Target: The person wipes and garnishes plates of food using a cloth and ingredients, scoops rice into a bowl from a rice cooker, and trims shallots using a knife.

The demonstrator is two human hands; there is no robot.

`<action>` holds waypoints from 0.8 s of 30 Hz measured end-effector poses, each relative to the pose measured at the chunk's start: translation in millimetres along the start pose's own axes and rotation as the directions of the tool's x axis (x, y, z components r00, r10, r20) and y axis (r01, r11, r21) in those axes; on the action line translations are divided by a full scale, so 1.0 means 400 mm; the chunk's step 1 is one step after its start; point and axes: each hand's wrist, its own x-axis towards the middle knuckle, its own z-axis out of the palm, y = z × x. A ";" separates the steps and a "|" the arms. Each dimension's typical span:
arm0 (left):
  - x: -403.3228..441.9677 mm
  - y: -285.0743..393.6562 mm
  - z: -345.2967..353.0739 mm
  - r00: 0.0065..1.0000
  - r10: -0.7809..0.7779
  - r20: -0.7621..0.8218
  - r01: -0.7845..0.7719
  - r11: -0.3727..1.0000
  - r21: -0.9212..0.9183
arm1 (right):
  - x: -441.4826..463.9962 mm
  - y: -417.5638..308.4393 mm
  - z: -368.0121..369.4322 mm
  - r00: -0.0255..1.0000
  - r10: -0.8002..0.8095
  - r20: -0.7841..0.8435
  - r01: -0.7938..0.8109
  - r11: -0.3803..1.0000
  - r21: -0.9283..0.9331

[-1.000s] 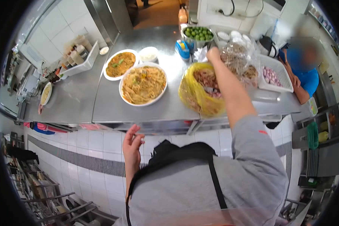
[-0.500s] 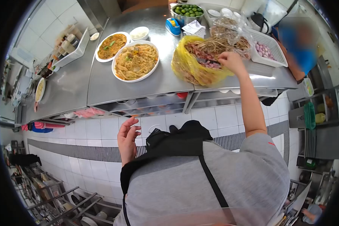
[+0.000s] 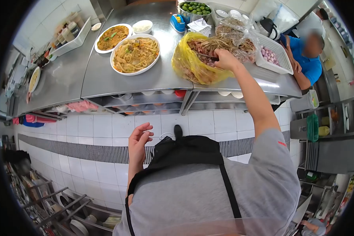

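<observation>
I'm listing: left hand (image 3: 139, 141), loosely spread; right hand (image 3: 226, 60), seemingly at grasping dark item (image 3: 214, 59) in bag (image 3: 185, 71), grip unclear, calling for firm pinch.

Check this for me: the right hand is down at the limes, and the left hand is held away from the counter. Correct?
Not quite: in the head view, the right hand is down at the yellow bag, not the limes. The rest stands.

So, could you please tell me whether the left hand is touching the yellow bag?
No, the left hand shows against the floor, apart from the yellow bag.
</observation>
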 end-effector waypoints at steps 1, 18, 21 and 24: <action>0.006 -0.001 0.010 1.000 0.004 0.025 -0.005 0.999 0.050 | -0.008 -0.020 -0.022 0.998 0.032 -0.053 -0.031 0.999 0.030; 0.132 -0.024 0.312 0.896 0.237 -0.375 -0.190 0.969 0.158 | -0.062 -0.001 -0.063 0.952 -0.101 -0.290 0.175 0.955 0.240; 0.138 -0.050 0.373 0.879 0.250 -0.406 -0.185 0.964 0.192 | -0.087 0.007 -0.063 0.962 -0.105 -0.250 0.206 0.883 0.422; 0.124 -0.088 0.402 0.879 0.224 -0.421 -0.150 0.968 0.202 | -0.124 0.029 -0.065 0.979 -0.084 -0.186 0.173 0.826 0.537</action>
